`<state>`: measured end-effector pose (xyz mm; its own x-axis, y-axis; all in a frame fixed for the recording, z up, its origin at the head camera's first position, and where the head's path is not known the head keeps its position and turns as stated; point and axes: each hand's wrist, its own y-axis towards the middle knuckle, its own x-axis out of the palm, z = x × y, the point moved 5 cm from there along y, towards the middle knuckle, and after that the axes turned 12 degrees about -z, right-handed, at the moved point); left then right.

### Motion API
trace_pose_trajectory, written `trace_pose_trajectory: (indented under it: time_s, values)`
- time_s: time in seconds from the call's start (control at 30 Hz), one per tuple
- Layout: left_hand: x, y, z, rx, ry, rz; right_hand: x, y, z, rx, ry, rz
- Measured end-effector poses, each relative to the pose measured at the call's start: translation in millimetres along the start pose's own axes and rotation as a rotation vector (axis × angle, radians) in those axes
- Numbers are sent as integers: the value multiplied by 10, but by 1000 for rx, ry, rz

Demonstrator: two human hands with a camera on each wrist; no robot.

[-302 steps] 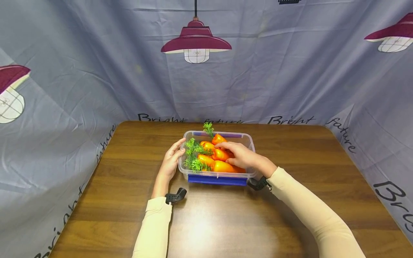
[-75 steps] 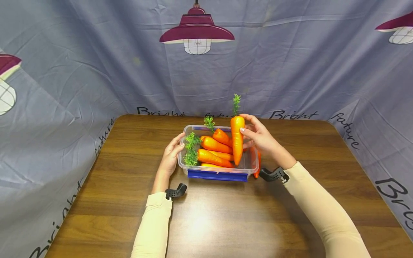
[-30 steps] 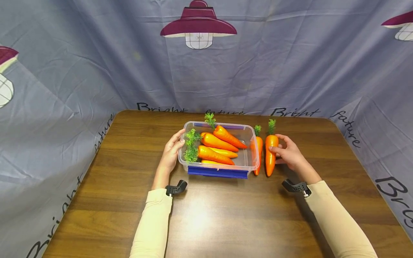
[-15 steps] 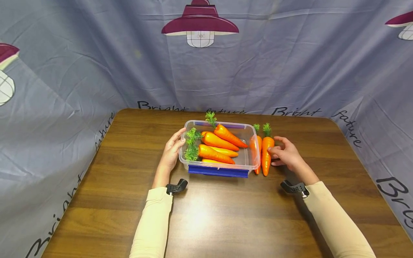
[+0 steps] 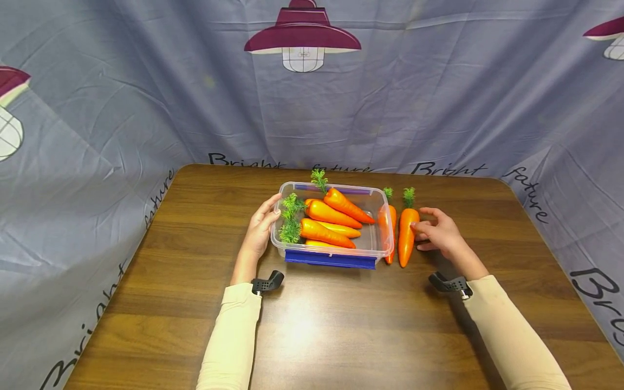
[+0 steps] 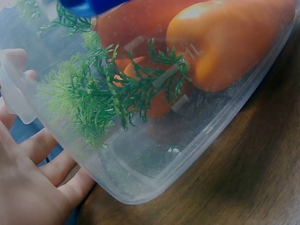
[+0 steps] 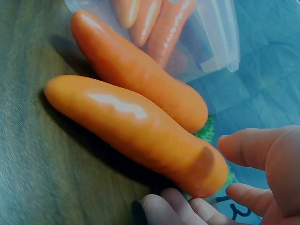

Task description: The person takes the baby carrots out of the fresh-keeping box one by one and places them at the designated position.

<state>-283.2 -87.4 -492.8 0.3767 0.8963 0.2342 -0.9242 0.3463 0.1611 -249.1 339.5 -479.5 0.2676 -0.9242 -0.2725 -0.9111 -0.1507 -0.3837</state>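
the right hand (image 5: 441, 233) lies around the upper side of the outer carrot (image 5: 408, 238), thumb and fingers loosely apart with no firm grip. a shadow on the carrot in the right wrist view suggests the thumb stands just off it, though whether the lower fingers touch is hard to tell. that carrot lies on the table (image 5: 317, 325), its leafy top pointing away from the person, just beside the inner carrot (image 5: 392, 233), which lies between it and the right wall of the clear box (image 5: 369, 238). being smooth and rounded, the outer carrot could roll if a fingertip catches its side as the hand lifts, and could then nudge the inner one against the box. the left hand (image 5: 258, 230) rests along the box's left wall, its fingers fairly straight against it rather than clenched; a hard push there could slide the box rightward into the inner carrot. the carrots inside (image 5: 333, 214) lie across one another, so pulling one out might drag another along, and the leafy top (image 5: 319, 180) poking over the far rim might snag.
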Motion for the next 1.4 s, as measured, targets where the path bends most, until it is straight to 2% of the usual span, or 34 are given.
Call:
trace_pose_trajectory:
  time_s: [0.33, 0.87, 1.0, 1.17, 1.27, 1.4]
  values:
    - [8, -8, 3, 11, -9, -1, -86, -7, -29, 6, -20, 11]
    - [28, -5, 25, -1, -27, 6, -181, -45, -326, -119, -45, 33]
    - [15, -3, 26, 4, -13, 6, -95, -3, -500, -173, -70, 7]
    - [9, 0, 26, 6, -11, 8, 136, 27, -823, -220, -177, -27]
    - [11, -3, 24, 1, -10, 8, 302, 42, -1008, -250, -264, -47]
    - [15, 0, 25, -2, -7, 5, 512, 53, -1219, -287, -437, -55]
